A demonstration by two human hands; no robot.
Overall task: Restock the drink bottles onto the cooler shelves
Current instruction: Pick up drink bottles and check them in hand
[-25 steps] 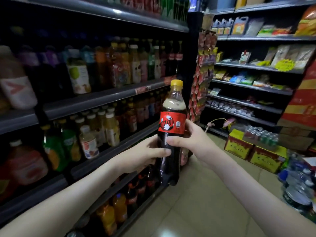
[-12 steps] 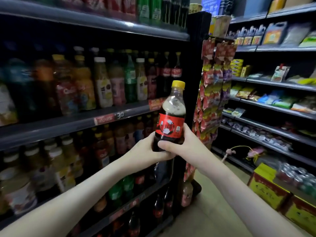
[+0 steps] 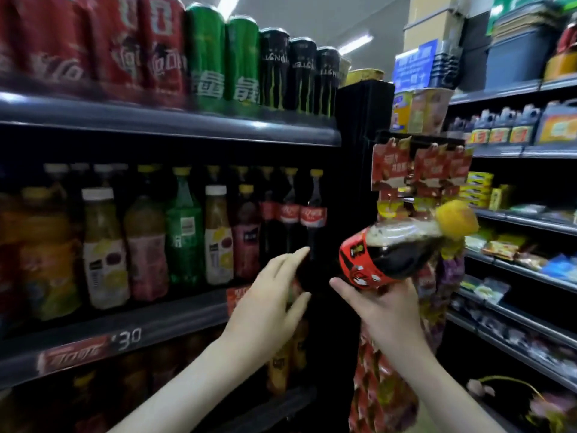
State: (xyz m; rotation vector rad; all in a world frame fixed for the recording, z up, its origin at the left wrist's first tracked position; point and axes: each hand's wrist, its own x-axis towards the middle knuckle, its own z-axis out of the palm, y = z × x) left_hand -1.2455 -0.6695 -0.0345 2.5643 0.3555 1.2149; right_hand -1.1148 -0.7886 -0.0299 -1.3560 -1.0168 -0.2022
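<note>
At the cooler's middle shelf (image 3: 175, 320), our left hand (image 3: 265, 307) clasps the dark base of a cola bottle (image 3: 396, 256) between fingers and thumb. Our right hand (image 3: 387, 310) grips it beneath the red label. The bottle is held tilted in the air, its yellow cap pointing right toward hanging snack packs (image 3: 418, 164).

Base of the cola bottle (image 3: 390, 260) partly behind the left hand (image 3: 268, 307), yellow cap (image 3: 456, 218) smeared, red cans (image 3: 93, 45) blurred and edge-cropped

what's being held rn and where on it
A dark plastic cola bottle with red label and yellow cap, tilted: the right hand grips it at the label, the left hand cups its base.
</note>
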